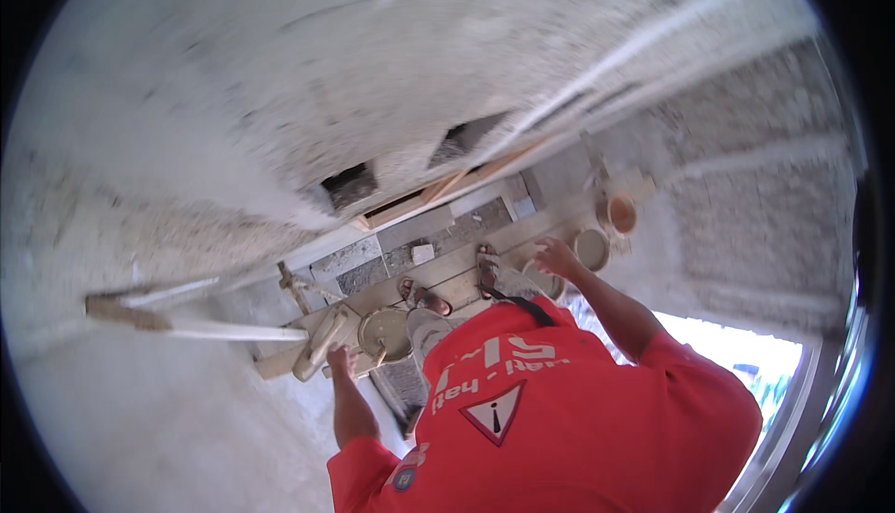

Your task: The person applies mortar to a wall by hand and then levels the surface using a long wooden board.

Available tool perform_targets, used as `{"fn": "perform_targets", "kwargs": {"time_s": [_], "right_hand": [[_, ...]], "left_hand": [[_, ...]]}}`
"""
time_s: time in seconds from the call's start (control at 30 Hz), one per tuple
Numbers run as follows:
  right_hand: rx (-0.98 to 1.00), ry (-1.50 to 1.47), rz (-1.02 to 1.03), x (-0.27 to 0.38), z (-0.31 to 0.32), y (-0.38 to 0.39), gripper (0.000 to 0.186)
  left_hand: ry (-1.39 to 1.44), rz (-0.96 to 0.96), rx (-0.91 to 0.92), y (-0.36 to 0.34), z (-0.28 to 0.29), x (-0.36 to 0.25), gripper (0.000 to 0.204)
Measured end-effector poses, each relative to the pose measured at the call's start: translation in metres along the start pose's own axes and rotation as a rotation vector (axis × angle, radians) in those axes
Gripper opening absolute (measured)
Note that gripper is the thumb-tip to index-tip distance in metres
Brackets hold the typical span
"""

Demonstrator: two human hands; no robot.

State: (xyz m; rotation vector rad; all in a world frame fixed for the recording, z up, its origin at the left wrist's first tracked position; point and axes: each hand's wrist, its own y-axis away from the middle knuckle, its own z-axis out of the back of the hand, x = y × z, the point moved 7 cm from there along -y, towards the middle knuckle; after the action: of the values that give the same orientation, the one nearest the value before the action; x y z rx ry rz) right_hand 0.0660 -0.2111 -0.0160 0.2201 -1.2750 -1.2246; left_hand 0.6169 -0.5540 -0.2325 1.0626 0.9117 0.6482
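My left hand [342, 360] is low on the left, its fingers curled at the edge of a long, pale, mortar-smeared plastering float [319, 343]. Just right of it stands a round bucket [384, 330] of grey mortar, with a tool handle [380, 356] at its rim. My right hand [557, 258] hovers above another mortar bucket [543, 280] with nothing visible in it, the fingers loosely apart. My sandalled feet [487, 266] rest on wooden planks [457, 262] between the buckets.
A tall, roughly plastered wall [233, 75] rises ahead, with two dark square holes [350, 185]. More buckets, one grey [592, 249] and one orange-brown [618, 214], stand to the right. A white block [422, 254] lies ahead of my feet. A pole [233, 331] crosses at left; a bright opening [736, 364] is at right.
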Motion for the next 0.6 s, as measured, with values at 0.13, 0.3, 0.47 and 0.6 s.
{"fn": "perform_targets", "kwargs": {"time_s": [0.13, 0.3, 0.47, 0.6], "right_hand": [[-0.096, -0.083, -0.09, -0.054, 0.019, 0.02, 0.043], [-0.218, -0.03, 0.057, -0.176, 0.07, 0.044, 0.038], [-0.376, -0.457, -0.354, -0.221, 0.114, 0.092, 0.023], [-0.346, -0.461, -0.485, -0.277, 0.144, 0.123, 0.021]], "left_hand": [[-0.083, 0.02, 0.097, 0.054, -0.07, -0.005, 0.057], [-0.225, -0.033, 0.219, 0.1, -0.152, -0.026, 0.054], [-0.273, -0.076, 0.171, 0.111, -0.176, -0.06, 0.052], [-0.281, -0.091, 0.125, 0.121, -0.213, -0.088, 0.051]]}}
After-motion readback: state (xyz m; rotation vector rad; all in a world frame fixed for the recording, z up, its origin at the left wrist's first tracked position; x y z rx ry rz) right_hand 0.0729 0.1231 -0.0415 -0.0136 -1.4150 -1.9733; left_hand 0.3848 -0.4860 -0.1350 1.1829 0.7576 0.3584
